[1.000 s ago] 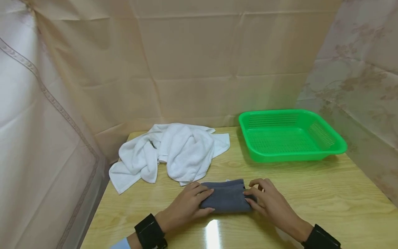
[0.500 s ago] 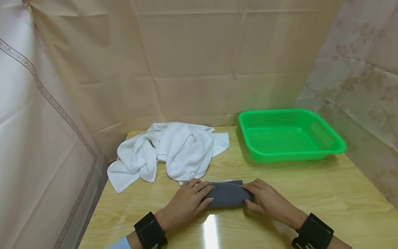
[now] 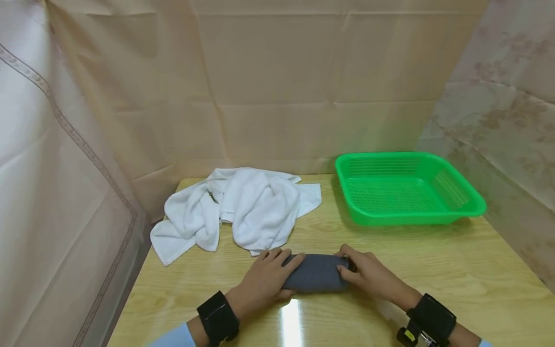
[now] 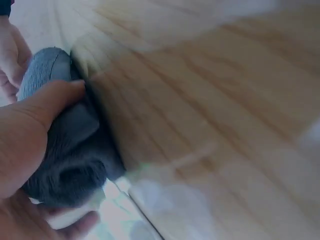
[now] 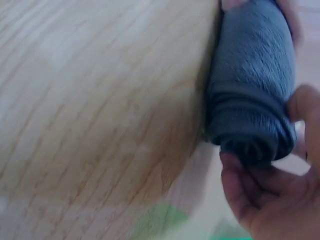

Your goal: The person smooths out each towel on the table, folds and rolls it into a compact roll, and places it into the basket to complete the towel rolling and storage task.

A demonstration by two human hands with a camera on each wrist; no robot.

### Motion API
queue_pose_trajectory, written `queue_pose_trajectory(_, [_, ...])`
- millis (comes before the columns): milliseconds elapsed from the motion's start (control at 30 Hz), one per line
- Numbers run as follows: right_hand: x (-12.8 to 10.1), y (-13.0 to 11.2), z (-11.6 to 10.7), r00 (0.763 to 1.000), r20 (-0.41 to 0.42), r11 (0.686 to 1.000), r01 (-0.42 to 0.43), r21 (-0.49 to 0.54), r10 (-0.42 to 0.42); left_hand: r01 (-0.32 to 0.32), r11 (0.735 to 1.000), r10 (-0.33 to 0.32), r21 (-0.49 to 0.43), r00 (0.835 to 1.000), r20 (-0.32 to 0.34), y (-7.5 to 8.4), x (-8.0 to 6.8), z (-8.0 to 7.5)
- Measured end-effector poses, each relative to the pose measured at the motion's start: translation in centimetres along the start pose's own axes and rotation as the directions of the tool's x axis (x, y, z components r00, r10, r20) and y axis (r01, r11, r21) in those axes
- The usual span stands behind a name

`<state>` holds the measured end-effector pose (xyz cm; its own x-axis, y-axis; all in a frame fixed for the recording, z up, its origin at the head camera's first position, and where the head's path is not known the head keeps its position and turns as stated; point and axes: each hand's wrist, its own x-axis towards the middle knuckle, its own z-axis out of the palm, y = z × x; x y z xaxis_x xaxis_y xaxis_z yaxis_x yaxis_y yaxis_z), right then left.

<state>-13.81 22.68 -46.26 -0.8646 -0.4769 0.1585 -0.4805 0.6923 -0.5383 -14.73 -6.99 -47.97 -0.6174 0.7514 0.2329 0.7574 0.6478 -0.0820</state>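
While both hands curl round the grey roll at the near edge of the worktop, its long axis runs left to right between them. The left hand has its grip wrapped over the left end and the right hand over the right end, each equally close. Farther back lie a white towel at left and a green basket at right.
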Motion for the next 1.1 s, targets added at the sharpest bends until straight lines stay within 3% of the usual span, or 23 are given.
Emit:
queue_pose_trajectory(67, [0.0, -0.8, 0.7, 0.998, -0.031, 0.982, 0.053, -0.181, -0.060, -0.014, 0.999, 0.014, 0.032, 1.000, 0.001, 0.3, 0.5, 0.0])
queue_pose_trajectory(133, [-0.1, -1.7, 1.8, 0.992, -0.035, 0.935, 0.104, -0.340, -0.123, -0.023, 0.999, 0.022, 0.047, 1.000, 0.017, 0.5, 1.0, 0.1])
queue_pose_trajectory(233, [-0.1, -2.6, 3.2, 0.986, 0.005, 0.887, 0.154, -0.436, -0.169, -0.012, 1.000, 0.012, -0.003, 0.999, 0.052, 0.2, 1.6, 0.3])
queue_pose_trajectory(400, [1.6, -1.9, 3.8, 0.991, 0.023, 0.900, 0.130, -0.415, -0.133, 0.025, 0.988, -0.011, -0.152, 0.996, 0.091, -1.3, 2.8, 0.8])
queue_pose_trajectory(500, [3.2, -1.0, 3.5, 0.991, 0.048, 0.913, 0.133, -0.386, -0.125, 0.043, 0.982, -0.027, -0.183, 0.996, 0.089, -2.1, 3.2, 0.9])
queue_pose_trajectory(700, [5.0, 0.3, 2.8, 0.987, 0.063, 0.936, 0.159, -0.314, -0.147, 0.015, 0.989, -0.007, -0.145, 0.998, 0.056, -2.3, 3.9, 1.0])
queue_pose_trajectory(833, [5.7, 0.4, 2.5, 0.987, 0.078, 0.947, 0.156, -0.281, -0.139, 0.044, 0.988, -0.025, -0.150, 0.992, 0.122, -2.3, 4.4, 0.9])
queue_pose_trajectory(933, [6.2, 0.3, 2.3, 0.987, 0.124, 0.958, 0.128, -0.257, -0.098, 0.068, 0.987, -0.046, -0.143, 0.986, 0.158, -2.4, 4.7, 0.9])
queue_pose_trajectory(1100, [6.8, 0.2, 2.0, 0.988, 0.153, 0.960, 0.048, -0.277, -0.005, 0.034, 0.997, -0.027, -0.064, 0.994, 0.110, -2.6, 5.2, 0.9])
